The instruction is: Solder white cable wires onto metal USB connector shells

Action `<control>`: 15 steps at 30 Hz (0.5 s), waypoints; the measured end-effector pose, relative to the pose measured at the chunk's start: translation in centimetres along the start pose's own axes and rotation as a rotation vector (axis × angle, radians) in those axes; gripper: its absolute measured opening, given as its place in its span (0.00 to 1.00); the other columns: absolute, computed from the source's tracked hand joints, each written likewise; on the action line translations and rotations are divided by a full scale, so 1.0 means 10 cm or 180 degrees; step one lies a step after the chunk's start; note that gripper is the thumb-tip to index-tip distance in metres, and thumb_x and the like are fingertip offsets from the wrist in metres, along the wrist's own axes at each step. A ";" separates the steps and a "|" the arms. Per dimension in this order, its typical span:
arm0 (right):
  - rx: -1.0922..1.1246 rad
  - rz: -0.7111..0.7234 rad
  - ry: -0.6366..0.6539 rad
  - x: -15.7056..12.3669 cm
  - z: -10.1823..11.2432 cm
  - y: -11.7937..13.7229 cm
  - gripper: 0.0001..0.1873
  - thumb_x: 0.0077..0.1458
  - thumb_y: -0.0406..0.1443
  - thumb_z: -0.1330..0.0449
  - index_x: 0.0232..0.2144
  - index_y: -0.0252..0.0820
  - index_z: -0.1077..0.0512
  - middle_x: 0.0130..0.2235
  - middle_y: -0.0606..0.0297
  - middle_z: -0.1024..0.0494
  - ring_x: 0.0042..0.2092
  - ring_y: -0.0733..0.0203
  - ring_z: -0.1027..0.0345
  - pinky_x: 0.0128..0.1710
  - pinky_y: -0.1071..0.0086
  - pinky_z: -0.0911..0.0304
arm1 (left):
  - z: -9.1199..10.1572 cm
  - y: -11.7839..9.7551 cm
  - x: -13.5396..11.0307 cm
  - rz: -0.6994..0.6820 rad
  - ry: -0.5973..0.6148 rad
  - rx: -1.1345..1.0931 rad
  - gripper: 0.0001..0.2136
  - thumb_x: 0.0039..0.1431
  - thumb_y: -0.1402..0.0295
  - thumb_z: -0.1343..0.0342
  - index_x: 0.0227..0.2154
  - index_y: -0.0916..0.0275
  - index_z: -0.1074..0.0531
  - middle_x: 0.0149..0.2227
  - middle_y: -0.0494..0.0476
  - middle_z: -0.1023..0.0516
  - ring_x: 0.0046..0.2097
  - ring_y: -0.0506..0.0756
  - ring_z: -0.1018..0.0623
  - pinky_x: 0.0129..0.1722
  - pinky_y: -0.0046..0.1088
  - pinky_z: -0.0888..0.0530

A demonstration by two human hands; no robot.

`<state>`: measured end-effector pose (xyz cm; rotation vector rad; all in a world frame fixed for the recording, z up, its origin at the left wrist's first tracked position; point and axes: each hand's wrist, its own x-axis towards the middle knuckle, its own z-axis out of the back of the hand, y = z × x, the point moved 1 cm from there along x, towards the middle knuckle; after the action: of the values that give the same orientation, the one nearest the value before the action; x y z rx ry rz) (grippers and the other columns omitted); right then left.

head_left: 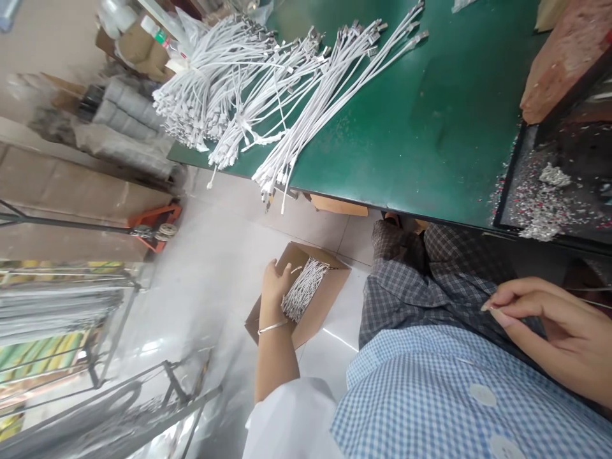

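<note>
My left hand (275, 290), with a bangle at the wrist, reaches down over an open cardboard box (322, 309) on the floor. Its visible fingers are apart, and a short pale strand lies close to the thumb. Inside the box is a heap of thin white cables (306, 287). My right hand (549, 319) is in front of my body, thumb and forefinger pinched together; whatever may be between them is too small to make out. Bundles of white cables (306, 134) with metal plugs lie on the green table (406, 140), their near ends overhanging its edge.
A dark tray (507, 191) with silvery and red scraps (545, 197) sits at the table's right, beside a reddish block (564, 64). An orange pallet jack (155, 223) and metal racks (167, 376) stand on the left. A bottle (160, 35) is behind the cables.
</note>
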<state>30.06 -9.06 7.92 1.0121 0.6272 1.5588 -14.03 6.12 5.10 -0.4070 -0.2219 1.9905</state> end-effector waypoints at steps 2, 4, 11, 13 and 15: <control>0.0015 0.0031 0.0052 0.00 -0.02 -0.02 0.06 0.55 0.30 0.38 0.29 0.47 0.30 0.34 0.63 0.23 0.32 0.61 0.25 0.31 0.69 0.28 | -0.01 -0.08 -0.06 -0.0207 -0.0004 -0.0149 0.17 0.62 0.65 0.41 0.52 0.66 0.28 0.56 0.69 0.27 0.56 0.64 0.26 0.55 0.46 0.27; 0.0070 0.0111 0.0156 0.01 -0.05 -0.05 0.07 0.55 0.29 0.39 0.30 0.47 0.29 0.33 0.63 0.23 0.32 0.62 0.25 0.30 0.71 0.29 | 0.02 -0.24 -0.12 -0.0501 -0.0046 -0.0361 0.16 0.62 0.64 0.42 0.49 0.67 0.27 0.55 0.72 0.25 0.56 0.65 0.25 0.53 0.43 0.26; 0.0635 -0.0396 0.1025 -0.12 -0.44 -0.11 0.10 0.60 0.34 0.45 0.26 0.42 0.32 0.30 0.65 0.27 0.31 0.64 0.30 0.30 0.72 0.33 | 0.26 -1.25 -0.15 -0.1660 -0.0542 -0.0898 0.11 0.61 0.59 0.46 0.33 0.61 0.26 0.40 0.60 0.21 0.46 0.57 0.22 0.49 0.35 0.25; 0.0857 -0.0763 0.1453 -0.22 -0.59 -0.10 0.11 0.60 0.35 0.47 0.25 0.41 0.34 0.29 0.64 0.28 0.31 0.63 0.32 0.31 0.70 0.34 | 0.31 -1.53 -0.01 -0.1792 -0.0698 -0.0891 0.08 0.60 0.62 0.45 0.31 0.61 0.28 0.40 0.59 0.22 0.48 0.58 0.24 0.52 0.37 0.27; 0.0925 -0.0875 0.1639 -0.31 -0.69 -0.09 0.11 0.59 0.35 0.47 0.24 0.41 0.35 0.28 0.65 0.29 0.30 0.63 0.33 0.30 0.71 0.36 | 0.35 -1.72 0.18 -0.1777 -0.0831 -0.0847 0.04 0.57 0.67 0.42 0.31 0.61 0.29 0.40 0.60 0.24 0.50 0.60 0.26 0.56 0.40 0.31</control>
<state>24.60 -10.95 2.93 0.6873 1.3238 1.5098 -1.64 15.34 13.67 -0.2165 -0.6928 1.4586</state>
